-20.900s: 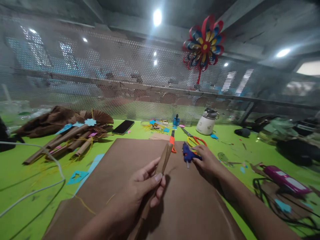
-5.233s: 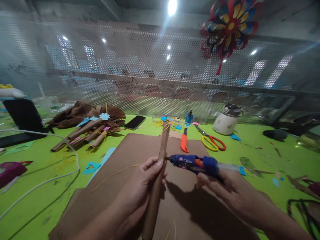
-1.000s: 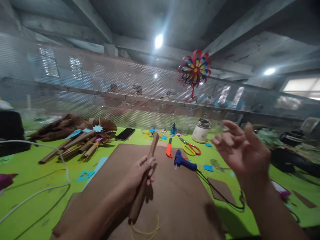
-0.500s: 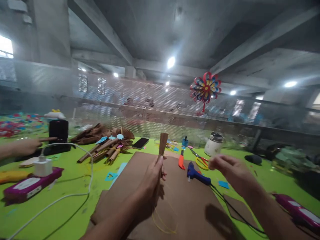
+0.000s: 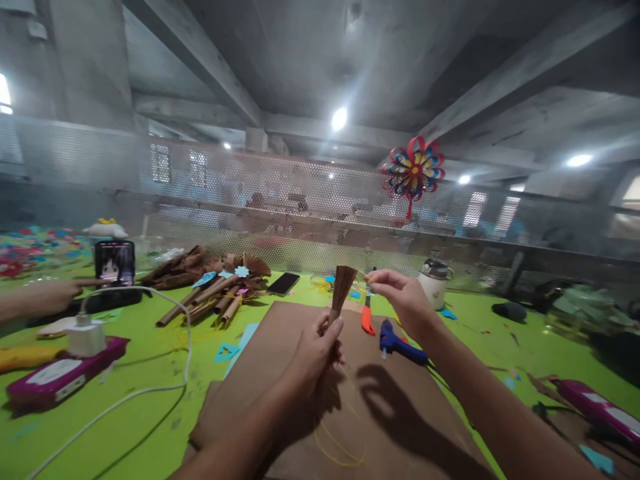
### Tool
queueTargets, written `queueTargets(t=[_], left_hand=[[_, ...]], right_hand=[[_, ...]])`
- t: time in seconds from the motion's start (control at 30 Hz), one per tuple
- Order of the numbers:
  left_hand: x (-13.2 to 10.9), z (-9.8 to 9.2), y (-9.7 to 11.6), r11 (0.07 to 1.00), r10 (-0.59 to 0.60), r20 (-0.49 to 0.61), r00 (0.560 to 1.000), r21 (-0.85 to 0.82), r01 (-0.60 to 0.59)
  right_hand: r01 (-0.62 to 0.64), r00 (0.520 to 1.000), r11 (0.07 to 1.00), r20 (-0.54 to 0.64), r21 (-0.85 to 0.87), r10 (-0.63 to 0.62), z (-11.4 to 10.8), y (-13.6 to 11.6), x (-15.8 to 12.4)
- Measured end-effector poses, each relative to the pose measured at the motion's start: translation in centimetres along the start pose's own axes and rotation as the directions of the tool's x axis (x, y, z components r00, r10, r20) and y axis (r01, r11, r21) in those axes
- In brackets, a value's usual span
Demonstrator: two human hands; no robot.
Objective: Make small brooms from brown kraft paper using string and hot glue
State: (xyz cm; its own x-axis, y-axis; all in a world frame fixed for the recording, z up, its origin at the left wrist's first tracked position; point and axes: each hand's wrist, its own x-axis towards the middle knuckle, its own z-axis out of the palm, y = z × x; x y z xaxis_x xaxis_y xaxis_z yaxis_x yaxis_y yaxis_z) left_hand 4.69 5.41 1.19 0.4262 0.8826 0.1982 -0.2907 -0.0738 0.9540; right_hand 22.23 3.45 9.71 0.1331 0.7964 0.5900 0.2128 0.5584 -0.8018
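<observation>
My left hand point(image 5: 320, 347) is closed around a pleated brown paper fan point(image 5: 344, 288), held upright with its folds spreading slightly at the top. My right hand point(image 5: 403, 293) is raised just right of the fan's top, thumb and fingers pinched on a thin yellow string point(image 5: 363, 274). A loose loop of yellow string point(image 5: 343, 461) hangs below my left hand, over brown cardboard point(image 5: 280, 373). Beneath my right forearm and hand lie a blue glue gun point(image 5: 400, 345) and an orange-handled cutter point(image 5: 367, 319).
At the left, another person's hand point(image 5: 45, 300) points at a propped phone point(image 5: 115, 263). Rolled brown paper pieces point(image 5: 210, 300) lie behind the cardboard, near a dark phone point(image 5: 283, 285). A power strip point(image 5: 55, 377) with a white cable sits left; a white bottle point(image 5: 434, 283) stands back right.
My right hand has moved left and up to beside the fan's top, with the string in its pinch. The fan has shifted slightly right and spread wider. The propped phone's screen has lit up.
</observation>
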Motion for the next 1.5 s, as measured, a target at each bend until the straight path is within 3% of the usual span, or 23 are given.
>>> queueTargets(t=[0.13, 0.3, 0.4, 0.5, 0.67, 0.77, 0.87, 1.07, 1.23, 1.5], left_hand=[[0.1, -0.5, 0.1, 0.999, 0.006, -0.045, 0.999, -0.052, -0.008], [0.3, -1.0, 0.1, 0.985, 0.003, -0.047, 0.999, -0.172, -0.011], [0.6, -1.3, 0.2, 0.973, 0.005, -0.079, 0.997, -0.231, -0.024], [0.8, -1.5, 0.5, 0.959, -0.023, -0.108, 0.994, -0.283, -0.009], [0.7, -1.4, 0.3, 0.972, -0.102, -0.056, 0.993, -0.220, 0.087], [0.6, -1.2, -0.3, 0.982, -0.091, -0.079, 0.993, -0.174, 0.076], [0.3, -1.2, -0.5, 0.992, -0.073, -0.094, 0.993, -0.112, 0.062], [-0.1, -1.0, 0.1, 0.998, -0.049, -0.044, 0.998, -0.050, 0.047], [-0.2, -0.7, 0.0, 0.996, -0.045, -0.046, 0.998, -0.077, 0.042], [-0.4, -0.1, 0.4, 0.978, -0.125, -0.009, 0.992, -0.167, 0.122]], right_hand=[[-0.202, 0.973, 0.937, 0.167, 0.285, 0.159, -0.9, -0.5, -2.9], [-0.330, 0.890, 0.936, 0.372, 0.127, 0.263, -0.3, -0.1, -6.5], [-0.249, 0.829, 0.956, 0.475, -0.158, 0.294, 0.7, 0.9, -7.9], [-0.141, 0.780, 0.908, 0.520, -0.395, 0.347, 1.6, 1.9, -9.1], [0.110, 0.856, 0.843, 0.481, -0.526, 0.188, 2.6, 4.1, -11.2], [0.271, 0.831, 0.730, 0.535, -0.627, 0.151, 2.8, 5.3, -12.3], [0.380, 0.785, 0.667, 0.605, -0.642, 0.135, 3.3, 5.8, -13.1], [0.494, 0.754, 0.615, 0.655, -0.615, 0.049, 4.5, 6.0, -14.0], [0.508, 0.762, 0.613, 0.647, -0.605, 0.006, 4.8, 6.7, -14.3], [0.540, 0.702, 0.618, 0.711, -0.572, 0.045, 4.4, 4.3, -13.7]])
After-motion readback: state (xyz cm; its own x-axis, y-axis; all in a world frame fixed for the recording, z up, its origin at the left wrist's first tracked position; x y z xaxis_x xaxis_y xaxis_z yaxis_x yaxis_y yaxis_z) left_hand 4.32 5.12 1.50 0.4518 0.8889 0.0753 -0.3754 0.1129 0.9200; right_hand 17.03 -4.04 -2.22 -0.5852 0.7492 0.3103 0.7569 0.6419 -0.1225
